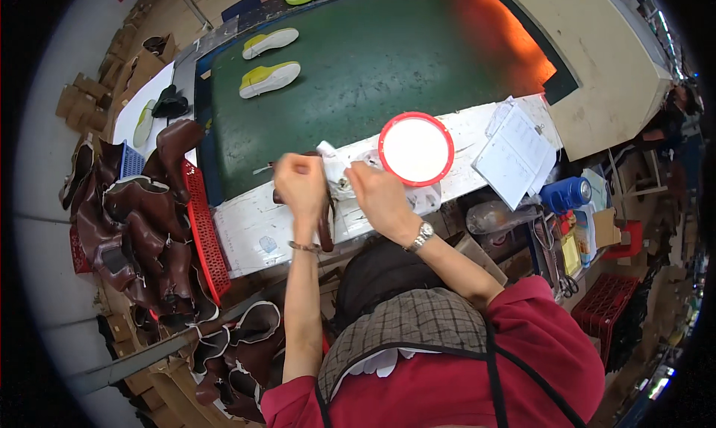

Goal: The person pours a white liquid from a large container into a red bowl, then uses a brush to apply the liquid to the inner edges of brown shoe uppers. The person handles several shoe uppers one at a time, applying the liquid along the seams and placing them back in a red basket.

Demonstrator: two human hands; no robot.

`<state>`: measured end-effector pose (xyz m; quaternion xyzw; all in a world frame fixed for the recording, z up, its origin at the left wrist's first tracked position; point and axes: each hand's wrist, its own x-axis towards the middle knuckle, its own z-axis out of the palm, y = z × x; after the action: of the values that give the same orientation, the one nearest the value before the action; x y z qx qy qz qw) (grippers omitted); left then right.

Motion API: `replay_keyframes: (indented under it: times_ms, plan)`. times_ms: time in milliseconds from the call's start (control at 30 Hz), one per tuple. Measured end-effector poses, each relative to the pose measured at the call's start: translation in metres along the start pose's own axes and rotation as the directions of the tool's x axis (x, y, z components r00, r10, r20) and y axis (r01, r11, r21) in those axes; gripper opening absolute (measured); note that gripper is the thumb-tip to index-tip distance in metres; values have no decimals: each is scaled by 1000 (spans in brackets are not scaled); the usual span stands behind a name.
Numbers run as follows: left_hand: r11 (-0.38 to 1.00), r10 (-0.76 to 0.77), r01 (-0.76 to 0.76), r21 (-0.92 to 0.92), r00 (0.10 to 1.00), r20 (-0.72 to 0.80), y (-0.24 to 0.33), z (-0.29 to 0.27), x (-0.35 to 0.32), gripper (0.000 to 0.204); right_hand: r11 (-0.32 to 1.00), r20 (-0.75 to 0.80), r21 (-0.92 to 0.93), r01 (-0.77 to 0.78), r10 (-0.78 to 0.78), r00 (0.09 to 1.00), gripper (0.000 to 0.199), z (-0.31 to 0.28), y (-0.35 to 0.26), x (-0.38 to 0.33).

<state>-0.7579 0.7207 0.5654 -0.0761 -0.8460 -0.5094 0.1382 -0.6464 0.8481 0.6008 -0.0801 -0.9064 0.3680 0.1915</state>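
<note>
My left hand (300, 185) is closed, fingers curled together, above a white work ledge. Part of a brown leather boot upper (326, 230) shows beneath and beside it. Close on the right, my right hand (380, 200) has its fingertips pinched together. Between the two hands lies a crumpled white piece (334, 167), perhaps cloth or plastic. Whatever the fingertips grip is too small or blurred to make out. A round red-rimmed tub of white content (416, 149) stands just beyond my right hand.
Two yellow-and-white shoes (270, 79) rest on the green belt (358, 62). Brown boot uppers (134, 234) fill a red basket (203, 234) at left. On the right are papers (514, 155), a blue flask (567, 194) and a plastic bottle (492, 217). An orange-glowing opening (514, 44) sits far right.
</note>
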Motion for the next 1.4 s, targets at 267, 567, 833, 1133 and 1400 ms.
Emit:
replay_keyframes:
  times_ms: [267, 567, 833, 1133, 1400]
  plan:
    - [953, -21, 42, -300, 997, 71, 14, -46, 29, 26, -66, 577, 813, -579, 233, 783, 33, -54, 16, 1]
    - [961, 26, 159, -224, 760, 650, 90, 22, -17, 30, -122, 565, 821, -558, 313, 763, 39, -55, 28, -13]
    - [865, 170, 147, -479, 814, 555, 142, 94, -48, 20, 662, -250, 739, -126, 443, 861, 25, -91, 66, -29]
    - [834, 305, 167, -526, 654, 692, 188, 155, -78, 23, 940, -668, 316, -132, 319, 672, 23, -178, 97, -18]
    - [829, 554, -412, -378, 697, 455, 214, 209, -61, 25, 865, -569, 472, -172, 448, 690, 13, -203, 156, 23]
